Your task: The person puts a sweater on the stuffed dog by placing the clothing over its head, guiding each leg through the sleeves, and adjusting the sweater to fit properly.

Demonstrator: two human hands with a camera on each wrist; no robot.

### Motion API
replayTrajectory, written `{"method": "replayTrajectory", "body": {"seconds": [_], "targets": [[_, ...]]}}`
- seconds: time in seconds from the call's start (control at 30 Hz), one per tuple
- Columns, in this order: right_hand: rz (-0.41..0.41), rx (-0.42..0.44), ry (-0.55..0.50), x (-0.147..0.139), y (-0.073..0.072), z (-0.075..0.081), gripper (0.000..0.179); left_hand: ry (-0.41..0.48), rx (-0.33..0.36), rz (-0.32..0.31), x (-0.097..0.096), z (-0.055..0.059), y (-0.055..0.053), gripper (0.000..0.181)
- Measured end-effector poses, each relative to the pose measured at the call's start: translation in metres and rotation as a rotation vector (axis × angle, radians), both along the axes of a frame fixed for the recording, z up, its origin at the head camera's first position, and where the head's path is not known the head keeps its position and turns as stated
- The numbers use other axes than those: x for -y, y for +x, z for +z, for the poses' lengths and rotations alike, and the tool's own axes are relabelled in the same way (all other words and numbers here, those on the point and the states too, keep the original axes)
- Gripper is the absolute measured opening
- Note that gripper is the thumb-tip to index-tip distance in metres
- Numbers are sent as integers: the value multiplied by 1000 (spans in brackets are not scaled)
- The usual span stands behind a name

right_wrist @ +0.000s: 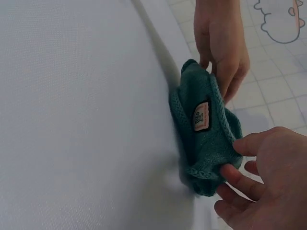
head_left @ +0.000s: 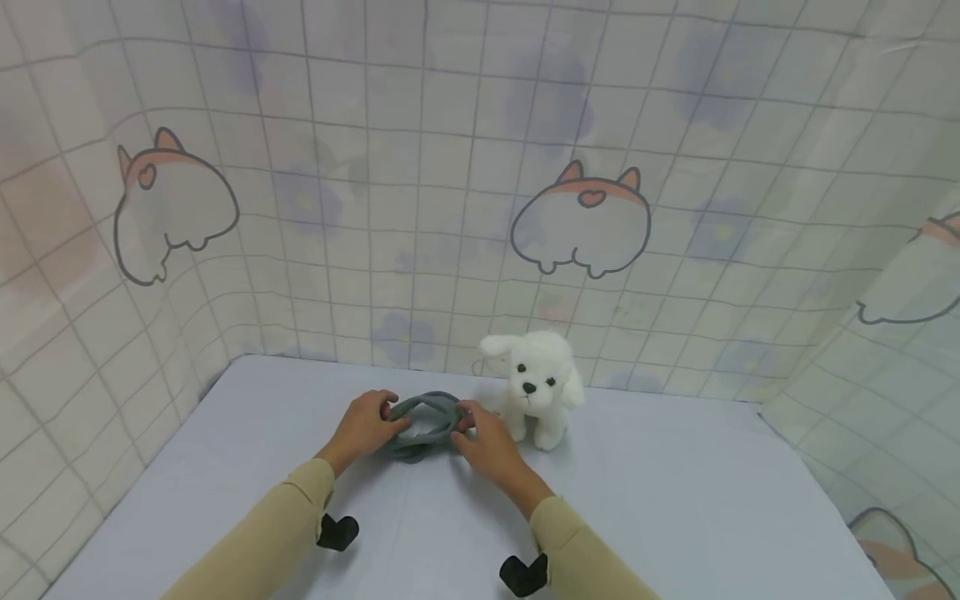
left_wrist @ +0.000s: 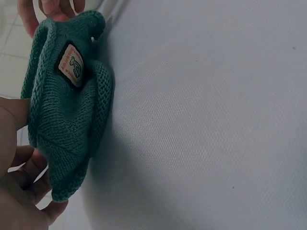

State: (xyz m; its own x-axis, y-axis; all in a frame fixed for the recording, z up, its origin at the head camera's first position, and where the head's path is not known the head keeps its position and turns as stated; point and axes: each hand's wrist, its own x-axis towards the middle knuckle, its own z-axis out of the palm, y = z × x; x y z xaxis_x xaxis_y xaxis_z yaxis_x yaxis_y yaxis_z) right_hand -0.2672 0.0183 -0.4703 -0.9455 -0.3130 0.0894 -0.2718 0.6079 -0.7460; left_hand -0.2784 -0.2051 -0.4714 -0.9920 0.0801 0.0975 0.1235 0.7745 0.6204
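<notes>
A small teal-green knitted garment (head_left: 426,438) with rolled edges lies on the white table, its opening spread into a ring in the head view. On its side is a sewn patch (left_wrist: 72,65) with a small picture and lettering. My left hand (head_left: 366,427) grips the left end, thumb over the rolled rim and fingers round the outside. At the opposite end, my right hand (head_left: 489,442) pinches the knit (right_wrist: 204,148) between thumb and fingers. Just beyond that hand stands a white plush dog (head_left: 538,375) with black eyes and nose, facing me.
The white-covered table (head_left: 675,500) reaches back to a hanging curtain (head_left: 420,208) with a grid and cartoon corgi prints, which also runs along both sides. Black camera mounts (head_left: 339,533) sit at both wrists, below tan sleeves.
</notes>
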Motion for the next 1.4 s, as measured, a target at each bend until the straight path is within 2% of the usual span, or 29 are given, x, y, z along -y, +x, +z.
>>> {"method": "replayTrajectory", "body": {"seconds": [0.17,0.3,0.53,0.9,1.2,1.3,1.4], "targets": [[0,-18,-17,0,5,6,43,-28,-21,4,-1,-1,2,33],[-13,-58,-20,-1,4,8,42,-50,-45,3,-4,-1,5,31],[-5,-90,-23,1,-2,9,47,-79,-144,-9,-8,3,10,30],[6,0,-33,9,-8,7,60,-25,-258,-66,-9,8,21,29],[6,6,-33,9,-12,-4,63,10,-439,-126,-9,10,26,27],[-6,-6,-46,10,-12,-5,59,33,-451,-142,-8,9,25,24],[-24,-19,-63,11,-12,-5,55,52,-431,-148,-7,7,24,22]]}}
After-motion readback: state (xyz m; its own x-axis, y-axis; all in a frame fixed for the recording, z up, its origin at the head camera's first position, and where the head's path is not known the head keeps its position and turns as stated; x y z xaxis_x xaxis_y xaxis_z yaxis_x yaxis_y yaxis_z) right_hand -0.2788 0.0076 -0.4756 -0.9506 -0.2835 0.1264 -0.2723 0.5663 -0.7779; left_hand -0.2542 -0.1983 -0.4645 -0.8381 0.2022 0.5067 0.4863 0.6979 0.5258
